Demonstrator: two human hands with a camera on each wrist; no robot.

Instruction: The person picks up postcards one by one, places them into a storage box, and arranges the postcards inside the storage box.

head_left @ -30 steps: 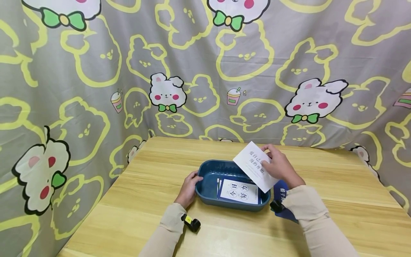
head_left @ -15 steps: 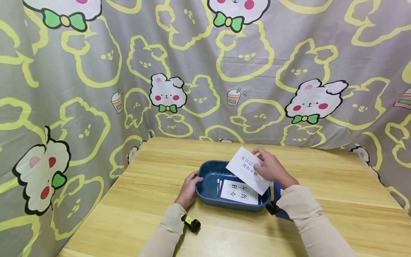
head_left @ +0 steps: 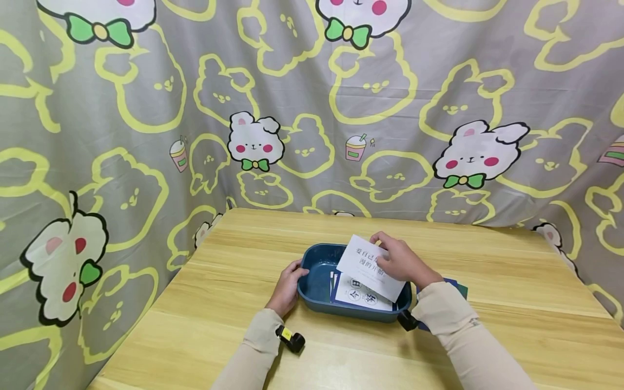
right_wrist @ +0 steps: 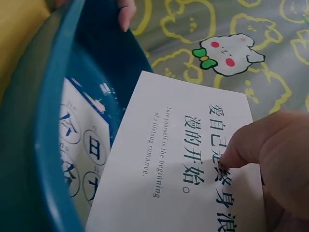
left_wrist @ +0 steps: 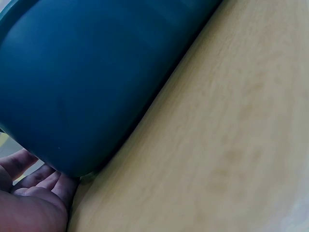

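While the white card [head_left: 369,266] hangs tilted over the right half of the blue tub [head_left: 318,295], its lower edge sits just above a second white card [head_left: 362,293] that lies flat on the tub's floor. Printed characters cover the held card's upper face, and a line of small English text runs along it in the right wrist view. Circled characters mark the card lying in the tub. Just right of the tub, dark blue cards [head_left: 455,287] lie on the wooden table [head_left: 512,319], partly hidden behind the right sleeve.

That table carries the tub near its middle, pale grain running left to right. Beyond the tub, a grey cloth backdrop [head_left: 312,119] printed with yellow outlines and white rabbits rises behind the table's far edge and wraps round its left side.

Reaching in from the tub's right, the right hand [head_left: 398,262] pinches the white card, thumb pressed on the printed face and fingers under it. At the tub's left end, the left hand [head_left: 288,285] grips the rim, thumb over the top edge and fingers curled against the outer wall, the forearm resting on the table. Both forearms wear beige sleeves.
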